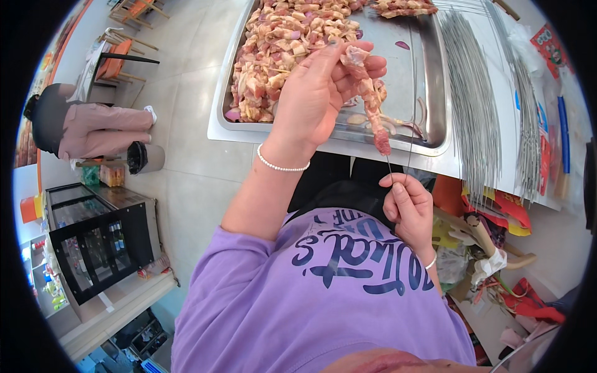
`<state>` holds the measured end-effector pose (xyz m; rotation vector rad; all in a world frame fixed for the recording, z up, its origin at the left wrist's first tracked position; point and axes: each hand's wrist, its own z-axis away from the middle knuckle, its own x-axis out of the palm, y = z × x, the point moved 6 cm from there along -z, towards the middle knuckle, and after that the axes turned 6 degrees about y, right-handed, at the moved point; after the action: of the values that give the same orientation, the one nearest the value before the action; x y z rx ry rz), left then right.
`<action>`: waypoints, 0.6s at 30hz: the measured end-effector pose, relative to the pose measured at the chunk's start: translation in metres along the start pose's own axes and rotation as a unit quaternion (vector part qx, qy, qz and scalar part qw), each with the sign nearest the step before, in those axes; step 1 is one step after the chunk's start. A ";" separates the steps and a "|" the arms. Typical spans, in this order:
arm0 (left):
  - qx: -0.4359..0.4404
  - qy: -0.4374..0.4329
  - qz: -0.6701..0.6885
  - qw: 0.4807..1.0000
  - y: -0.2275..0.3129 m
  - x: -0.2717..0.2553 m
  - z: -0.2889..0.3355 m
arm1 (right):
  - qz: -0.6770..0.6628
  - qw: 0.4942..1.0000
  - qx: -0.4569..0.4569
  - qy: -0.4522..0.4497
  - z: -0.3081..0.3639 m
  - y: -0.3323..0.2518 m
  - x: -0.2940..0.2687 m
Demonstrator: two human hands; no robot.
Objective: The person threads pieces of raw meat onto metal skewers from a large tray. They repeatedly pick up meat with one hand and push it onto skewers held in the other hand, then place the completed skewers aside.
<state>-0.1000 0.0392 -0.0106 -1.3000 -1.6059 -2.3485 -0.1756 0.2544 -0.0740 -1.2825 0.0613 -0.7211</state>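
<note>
Between my two hands runs a meat skewer (371, 107), several raw chunks threaded along a thin metal stick. My left hand (316, 87), wearing a beaded bracelet, holds the topmost chunk between thumb and fingers over the steel tray (438, 118). Lower down, close to my body, my right hand (408, 206) pinches the bare end of the stick. A second thin metal line rises from the same fingers; whether it is another skewer I cannot tell. Cut raw meat with bits of purple onion (267, 65) is heaped in the tray's left part.
Finished meat skewers (404, 7) lie at the tray's far side. Bundles of bare metal skewers (469, 99) cover the table's right. Bags and wrappers (497, 211) crowd below it. To the left are a person (93, 127) bending over, a bin (149, 157) and a glass-front cabinet (99, 239).
</note>
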 end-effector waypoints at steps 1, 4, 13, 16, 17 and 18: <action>0.007 0.002 -0.002 1.000 0.000 -0.001 0.000 | 0.001 1.000 0.003 -0.001 0.000 0.001 0.000; 0.037 -0.011 -0.021 0.999 -0.003 -0.003 0.001 | 0.003 1.000 0.007 -0.002 0.000 0.001 0.001; 0.018 -0.008 0.019 1.000 -0.017 0.002 0.004 | -0.010 1.000 0.013 -0.018 -0.002 0.000 0.007; -0.032 0.004 0.092 0.995 -0.014 0.008 0.005 | -0.035 0.999 0.033 -0.023 -0.004 0.003 0.006; -0.028 0.007 0.098 0.995 -0.015 0.009 0.005 | -0.043 0.998 0.041 -0.023 -0.004 0.004 0.007; -0.025 0.010 0.105 0.994 -0.017 0.010 0.005 | -0.041 0.998 0.044 -0.022 -0.004 0.004 0.007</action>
<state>-0.1110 0.0554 -0.0167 -1.3737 -1.3396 -2.2796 -0.1697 0.2481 -0.0766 -1.2220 -0.0577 -0.7574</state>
